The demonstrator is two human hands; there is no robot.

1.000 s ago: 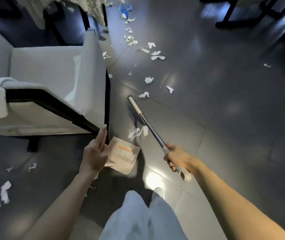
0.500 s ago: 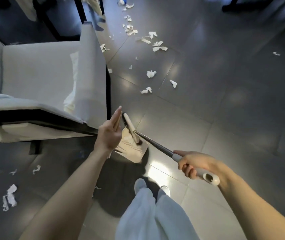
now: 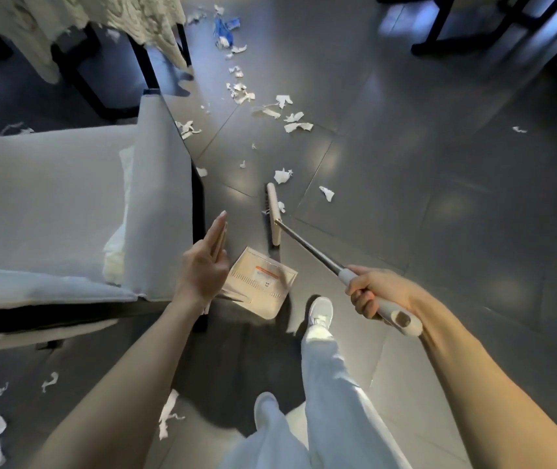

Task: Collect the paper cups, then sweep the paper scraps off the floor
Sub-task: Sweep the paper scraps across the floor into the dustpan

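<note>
The paper scraps [image 3: 283, 176] are featherweight, limp and ragged, so they will likely skid or flutter ahead of a fast stroke. Short, low pulls toward the dustpan [image 3: 263, 282] suit them better than picking them up. The broom [image 3: 273, 214] that does the work looks light and stiff. Its head lies on the floor [image 3: 439, 231] just beyond the dustpan, with one scrap touching its far side. Most of the litter trails off farther beyond the dustpan, and a few pieces lie behind it, to the person's left. The right hand [image 3: 372, 292] has its fingers [image 3: 360, 301] clenched round the pale grip at the end of the broom's pole, a sound place for reach. The left hand [image 3: 202, 265] stands over the dustpan's left side, fingers straight along the upright dustpan handle; whether the thumb hooks it is hidden. That hand covers part of the dustpan, whose tray shows a label and no paper I can make out. No paper cups are recognisable. A blue and white thing [image 3: 224, 28] far beyond the dustpan is too small to name. The armchair [image 3: 67, 214] left of the dustpan may hide scraps beneath it.
</note>
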